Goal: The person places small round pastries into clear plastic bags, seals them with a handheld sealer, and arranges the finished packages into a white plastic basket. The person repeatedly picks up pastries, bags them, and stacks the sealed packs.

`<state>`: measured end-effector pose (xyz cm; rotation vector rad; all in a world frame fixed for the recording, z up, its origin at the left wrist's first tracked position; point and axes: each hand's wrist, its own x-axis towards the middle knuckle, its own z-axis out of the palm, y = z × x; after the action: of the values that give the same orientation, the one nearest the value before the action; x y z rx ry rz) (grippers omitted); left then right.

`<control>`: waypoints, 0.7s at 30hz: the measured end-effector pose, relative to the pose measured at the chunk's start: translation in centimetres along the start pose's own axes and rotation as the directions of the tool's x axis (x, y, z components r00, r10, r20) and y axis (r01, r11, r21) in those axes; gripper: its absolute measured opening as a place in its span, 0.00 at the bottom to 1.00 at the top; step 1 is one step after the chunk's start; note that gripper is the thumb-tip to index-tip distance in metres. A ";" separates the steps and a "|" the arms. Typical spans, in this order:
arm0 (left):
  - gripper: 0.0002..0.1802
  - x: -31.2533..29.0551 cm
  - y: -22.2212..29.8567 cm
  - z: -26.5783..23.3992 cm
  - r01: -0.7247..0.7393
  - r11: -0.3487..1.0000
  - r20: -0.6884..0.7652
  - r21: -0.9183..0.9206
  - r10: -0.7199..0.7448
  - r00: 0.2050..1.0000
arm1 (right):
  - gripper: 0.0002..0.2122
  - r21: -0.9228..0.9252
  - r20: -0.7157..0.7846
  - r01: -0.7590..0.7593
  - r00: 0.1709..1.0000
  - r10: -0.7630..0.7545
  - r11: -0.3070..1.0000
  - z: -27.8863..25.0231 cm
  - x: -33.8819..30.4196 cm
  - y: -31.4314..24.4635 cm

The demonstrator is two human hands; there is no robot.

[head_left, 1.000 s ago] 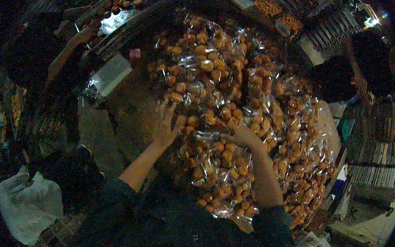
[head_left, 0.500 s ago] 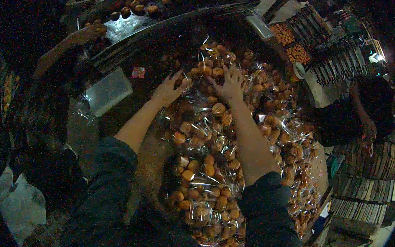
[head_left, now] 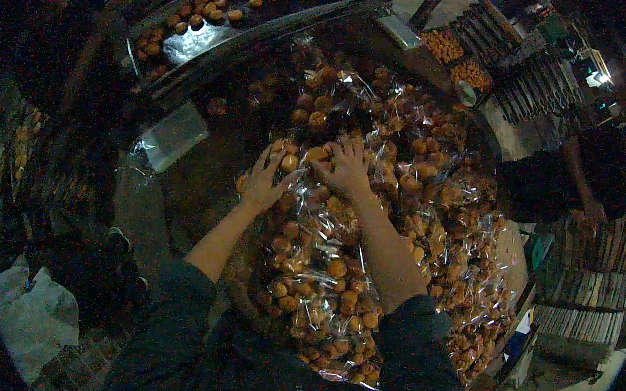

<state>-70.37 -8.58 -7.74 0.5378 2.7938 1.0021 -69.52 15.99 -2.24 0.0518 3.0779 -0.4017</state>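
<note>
A large heap of clear plastic bags [head_left: 325, 229] filled with round brown buns [head_left: 336, 269] covers the table in front of me. At its left edge my left hand [head_left: 261, 185] rests with fingers apart, the fingertips touching bagged buns [head_left: 288, 162]. My right hand [head_left: 346, 170] lies just to the right, fingers spread over another bagged bun [head_left: 317, 154]. A small gap separates the two hands. Neither hand is visibly closed around a bag, and the dim light blurs where the fingertips meet the plastic.
Beyond the heap, a long dark tray [head_left: 298, 12] holds loose buns and a white patch. A stack of clear plastic bags [head_left: 174, 139] lies left. Another person's arm [head_left: 584, 184] is at the right, above stacked slatted racks [head_left: 585, 290]. Crates of buns [head_left: 442, 47] stand far right.
Both hands have come nearer to me, onto closer bagged buns. At the left, another person's arm has drawn back from the long tray. The person at the right has lowered a hand slightly.
</note>
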 end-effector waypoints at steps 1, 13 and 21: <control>0.44 -1.1 0.6 -0.1 0.013 1.000 -0.002 -0.010 -0.013 1.000 | 0.42 -0.007 -0.001 0.023 1.000 -0.023 1.000 0.3 -1.0 0.1; 0.37 -3.3 -1.7 -4.9 -0.016 0.999 -0.177 0.040 0.022 0.984 | 0.35 -0.086 -0.101 0.243 0.963 -0.251 0.966 -2.1 -3.5 -1.3; 0.34 11.3 -3.5 -8.1 -0.020 0.996 -0.353 -0.088 -0.012 0.936 | 0.27 0.147 -0.544 0.349 0.810 -0.219 0.926 -8.2 17.2 -1.2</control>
<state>-83.74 -11.70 -3.65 0.3832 3.0311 1.3387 -86.97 17.40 5.33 -0.3688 3.5547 -0.9195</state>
